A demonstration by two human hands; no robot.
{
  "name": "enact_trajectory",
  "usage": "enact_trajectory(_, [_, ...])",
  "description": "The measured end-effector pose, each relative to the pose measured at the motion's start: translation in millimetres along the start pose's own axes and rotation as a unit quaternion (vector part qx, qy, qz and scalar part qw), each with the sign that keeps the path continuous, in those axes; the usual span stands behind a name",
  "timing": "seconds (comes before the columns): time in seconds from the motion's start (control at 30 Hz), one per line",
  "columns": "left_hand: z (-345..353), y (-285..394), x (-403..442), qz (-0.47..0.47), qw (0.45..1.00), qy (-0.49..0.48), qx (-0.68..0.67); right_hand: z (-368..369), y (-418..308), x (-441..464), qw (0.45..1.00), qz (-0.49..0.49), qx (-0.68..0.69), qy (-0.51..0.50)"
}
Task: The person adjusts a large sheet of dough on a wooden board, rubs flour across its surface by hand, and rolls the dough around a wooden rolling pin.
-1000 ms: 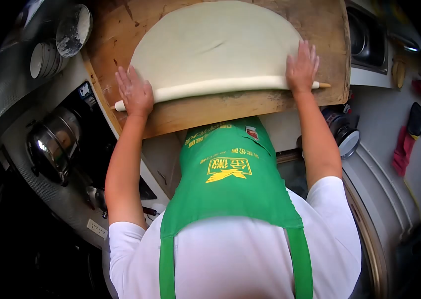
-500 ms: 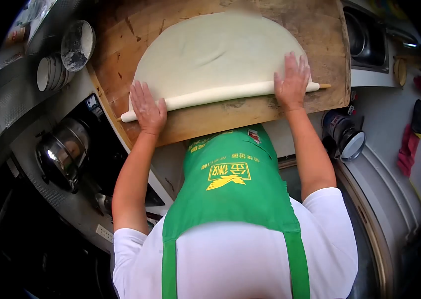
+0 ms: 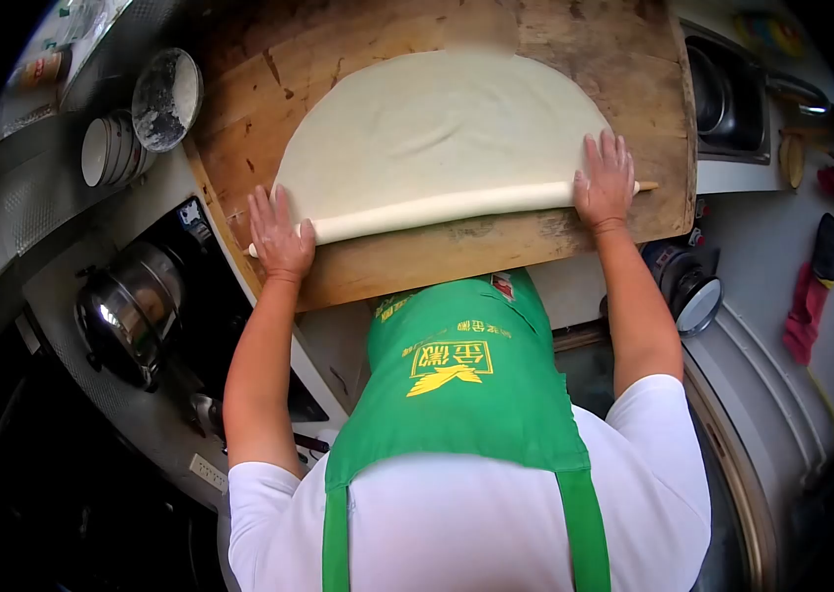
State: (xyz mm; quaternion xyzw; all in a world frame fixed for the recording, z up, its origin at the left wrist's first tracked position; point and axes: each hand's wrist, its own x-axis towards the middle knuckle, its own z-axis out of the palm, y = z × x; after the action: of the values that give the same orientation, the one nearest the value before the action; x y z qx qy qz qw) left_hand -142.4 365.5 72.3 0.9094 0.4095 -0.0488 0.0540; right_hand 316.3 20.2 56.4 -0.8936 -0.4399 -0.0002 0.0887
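Observation:
A wide, thin sheet of dough (image 3: 437, 118) lies on the wooden board, its near edge wrapped around a rolling pin. Only the pin's narrow wooden tip (image 3: 647, 185) shows at the right; the dough roll (image 3: 447, 209) hides most of the rest. My left hand (image 3: 282, 235) rests flat on the roll's left end, fingers pointing away from me. Near the other end, my right hand (image 3: 605, 184) presses down with its fingers stretched out. Both palms have a light dusting of flour. Faint wrinkles cross the middle of the sheet.
The wooden board (image 3: 229, 89) reaches close to my green apron (image 3: 466, 395). At left stand a floury bowl (image 3: 166, 101), stacked bowls (image 3: 106, 151) and a shiny metal pot (image 3: 131, 306). A sink (image 3: 728, 94) is at right, with a red cloth (image 3: 804, 314) hanging beyond.
My hands have slid apart, toward the two ends of the roll. The whole scene sits slightly lower in view. The dough remains wrapped around the pin.

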Motion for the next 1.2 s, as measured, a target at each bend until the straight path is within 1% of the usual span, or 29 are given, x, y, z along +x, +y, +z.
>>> enact_trajectory(0.03, [2.6,-5.5,18.3,-0.001,1.000,-0.004,0.001,2.4,1.5,16.3,1.000,0.010,0.008,0.012])
enact_trajectory(0.07, [8.2,-13.3,38.3,-0.043,0.996,0.065,-0.045,7.7,1.0,17.1,1.000,0.010,0.008,0.006])
enact_trajectory(0.1, [9.7,-16.9,44.7,-0.086,0.983,0.134,-0.092,9.7,0.2,17.2,0.998,0.058,0.031,0.027])
enact_trajectory(0.13, [2.5,-9.7,33.6,-0.087,0.986,0.122,-0.078,11.3,2.6,25.6,0.992,0.102,0.052,0.058])
enact_trajectory(0.17, [-2.9,-4.6,12.5,-0.074,0.991,0.078,-0.079,7.5,0.2,7.7,0.994,0.101,0.016,0.034])
enact_trajectory(0.23, [12.0,-15.0,-35.1,-0.065,0.997,0.022,-0.016,11.7,11.6,-41.5,0.992,0.104,-0.069,-0.014])
enact_trajectory(0.27, [10.7,-19.5,-40.5,-0.062,0.998,0.017,-0.014,9.9,16.5,-45.6,0.992,0.108,-0.068,-0.018])
enact_trajectory(0.3, [11.4,-22.7,-38.9,-0.057,0.998,0.019,-0.017,9.8,23.1,-45.0,0.994,0.084,-0.057,-0.025])
enact_trajectory(0.33, [13.6,-25.1,-34.1,-0.054,0.998,0.023,-0.021,7.7,26.1,-38.0,0.997,0.058,-0.047,-0.030])
enact_trajectory(0.37, [17.2,-32.4,-19.4,-0.054,0.998,0.024,-0.022,9.6,29.3,-22.6,0.997,0.058,-0.047,-0.028])
enact_trajectory(0.43, [22.3,-52.6,26.0,-0.076,0.987,0.109,-0.093,11.6,26.7,23.7,0.993,0.107,0.013,0.036])
enact_trajectory(0.47, [18.8,-62.2,37.9,-0.077,0.987,0.107,-0.094,16.3,26.1,34.4,0.994,0.106,0.012,0.034])
enact_trajectory(0.5, [11.9,-70.2,55.6,-0.112,0.988,0.084,-0.063,19.6,26.4,49.9,0.989,0.140,-0.027,0.041])
enact_trajectory(0.53, [-1.1,-67.8,76.7,-0.145,0.986,0.070,-0.035,13.8,21.7,71.2,0.981,0.172,-0.067,0.058])
enact_trajectory(0.57, [-8.5,-58.0,86.0,-0.146,0.985,0.083,-0.040,7.2,15.0,79.0,0.981,0.168,-0.068,0.071])
enact_trajectory(0.6, [-20.1,-36.3,79.2,-0.042,0.992,0.114,-0.042,-6.8,-6.7,69.3,0.993,0.071,0.013,0.098])
enact_trajectory(0.63, [-28.6,-15.4,61.7,0.063,0.988,0.135,-0.039,-19.7,-32.5,49.3,0.988,-0.025,0.098,0.114])
enact_trajectory(0.7, [-27.1,28.6,34.4,0.208,0.973,0.083,-0.050,-38.9,-77.7,20.8,0.988,-0.124,0.089,0.032])
enact_trajectory(0.73, [-12.0,46.4,25.9,0.226,0.969,0.074,-0.067,-32.2,-84.0,18.3,0.988,-0.121,0.091,0.036])
enact_trajectory(0.77, [3.3,55.0,14.8,0.244,0.964,0.060,-0.086,-22.7,-88.4,8.0,0.983,-0.150,0.103,0.017])
enact_trajectory(0.8, [8.2,55.4,9.7,0.245,0.964,0.058,-0.087,-18.5,-91.7,0.3,0.977,-0.180,0.115,-0.004])
enact_trajectory(0.87, [20.7,58.3,10.7,0.220,0.970,0.099,-0.028,-9.3,-86.7,8.7,0.975,-0.193,0.112,0.006])
enact_trajectory(0.9, [21.2,58.0,7.5,0.216,0.971,0.097,-0.028,-6.9,-87.0,6.9,0.973,-0.202,0.114,0.010])
enact_trajectory(0.97, [18.4,54.6,2.7,0.235,0.969,0.069,-0.033,-10.0,-87.5,-7.3,0.972,-0.202,0.121,-0.008])
enact_trajectory(1.03, [12.7,56.9,-25.5,0.244,0.968,0.043,-0.040,-18.1,-85.5,-22.9,0.967,-0.216,0.135,-0.024])
enact_trajectory(1.1, [28.3,56.7,-67.3,0.228,0.972,0.013,-0.055,-19.5,-82.9,-57.0,0.965,-0.212,0.147,-0.053])
enact_trajectory(1.2, [26.5,71.2,-100.8,0.213,0.977,0.012,-0.020,-25.4,-88.4,-82.8,0.973,-0.189,0.120,-0.061])
